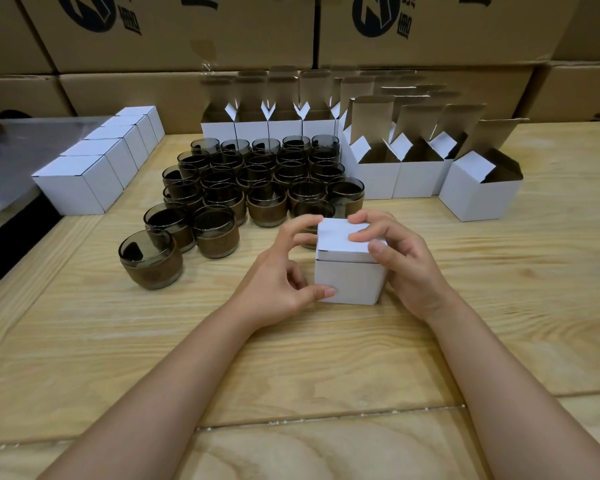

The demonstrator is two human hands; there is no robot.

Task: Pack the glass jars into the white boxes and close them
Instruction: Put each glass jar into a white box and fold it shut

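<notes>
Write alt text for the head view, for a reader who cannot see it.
A left hand and a right hand grip a small white box on a wooden table, right fingers on its lid. Behind stand dark glass jars, closed boxes at image left, open boxes at right.

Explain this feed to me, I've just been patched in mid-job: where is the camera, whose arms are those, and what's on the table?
There is no machine here. One camera sits on a person's head and looks forward and down at their own bare arms. The left hand and right hand both hold a white box standing on the wooden table. Its lid is folded down and the right one presses on it. What is inside cannot be seen. Behind it stand dark glass jars with brown bands. Closed boxes line up at the left, open boxes wait at the right, and brown cartons are stacked at the back.
</notes>
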